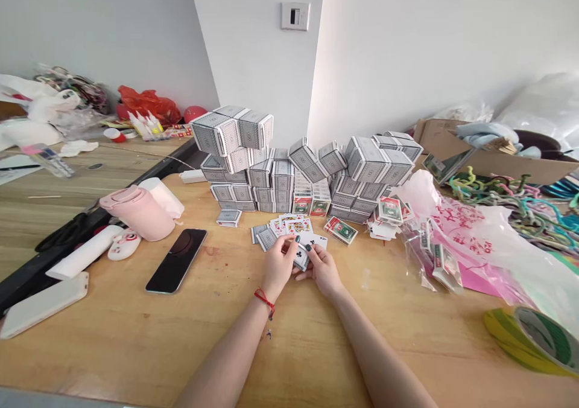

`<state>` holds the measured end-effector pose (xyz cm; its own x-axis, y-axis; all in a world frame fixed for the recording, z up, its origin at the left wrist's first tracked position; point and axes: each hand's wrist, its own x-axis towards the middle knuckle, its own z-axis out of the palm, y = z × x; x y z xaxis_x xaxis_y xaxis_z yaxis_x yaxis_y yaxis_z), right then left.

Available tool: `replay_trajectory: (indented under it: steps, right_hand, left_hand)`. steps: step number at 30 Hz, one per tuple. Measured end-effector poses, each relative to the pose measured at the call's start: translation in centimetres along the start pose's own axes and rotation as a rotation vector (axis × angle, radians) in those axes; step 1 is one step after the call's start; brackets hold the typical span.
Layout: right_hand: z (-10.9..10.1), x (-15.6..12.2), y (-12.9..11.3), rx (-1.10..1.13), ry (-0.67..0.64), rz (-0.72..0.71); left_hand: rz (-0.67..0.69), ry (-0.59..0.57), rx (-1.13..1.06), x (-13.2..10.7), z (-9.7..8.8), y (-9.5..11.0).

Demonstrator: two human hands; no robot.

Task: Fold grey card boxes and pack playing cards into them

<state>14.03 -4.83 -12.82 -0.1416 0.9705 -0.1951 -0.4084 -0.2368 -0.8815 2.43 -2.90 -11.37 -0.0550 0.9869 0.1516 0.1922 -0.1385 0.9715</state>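
Observation:
Both of my hands meet over the middle of the table, pinching a playing card (300,257) with black club marks. My left hand (279,262), with a red string bracelet at its wrist, has its thumb and finger on the card's upper edge. On the card's right side is my right hand (322,267), fingers closed on it. Just behind lie loose playing cards (296,226), some face up, with patterned backs (265,237) fanned to the left. A card box (341,230) rests to the right. Beyond stand cubes folded from cards (283,181), stacked in a wall.
A black phone (177,261), a pink cup (138,212) and a white power bank (45,304) lie on the left. To the right are a plastic bag (465,233), a roll of yellow tape (534,338) and a cardboard box (502,166). More card boxes (389,210) sit beside the stack.

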Motion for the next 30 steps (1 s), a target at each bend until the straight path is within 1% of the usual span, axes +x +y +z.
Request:
replay_trajectory:
  steps: [2, 4, 9, 12, 16, 21, 25, 30]
  right_hand:
    - [0.1, 0.0, 0.1, -0.028, 0.033, -0.02]
    - [0.2, 0.0, 0.1, -0.033, 0.032, -0.03]
    - [0.3, -0.1, -0.5, -0.033, -0.05, -0.036]
    - [0.3, -0.2, -0.7, -0.034, -0.092, -0.049]
    - [0.2, -0.2, -0.4, -0.059, -0.111, -0.083]
    - [-0.1, 0.1, 0.3, -0.099, -0.086, -0.135]
    - [-0.4, 0.4, 1.0, -0.138, -0.028, -0.189]
    - [-0.5, 0.6, 1.4, -0.171, 0.013, -0.235]
  left_hand:
    - [-0.014, -0.02, 0.001, 0.1, 0.3, -0.4]
    - [0.001, -0.039, -0.004, 0.1, 0.4, -0.5]
    - [0.082, -0.063, 0.007, -0.1, 0.2, -0.1]
    - [0.095, -0.079, 0.058, -0.2, 0.0, 0.2]
    - [0.113, -0.048, 0.125, -0.2, 0.0, 0.2]
    - [0.151, -0.02, 0.141, -0.3, 0.2, 0.0]
    - [0.115, -0.008, 0.108, -0.3, 0.2, 0.0]
    - [-0.004, 0.0, 0.006, -0.1, 0.4, -0.3]
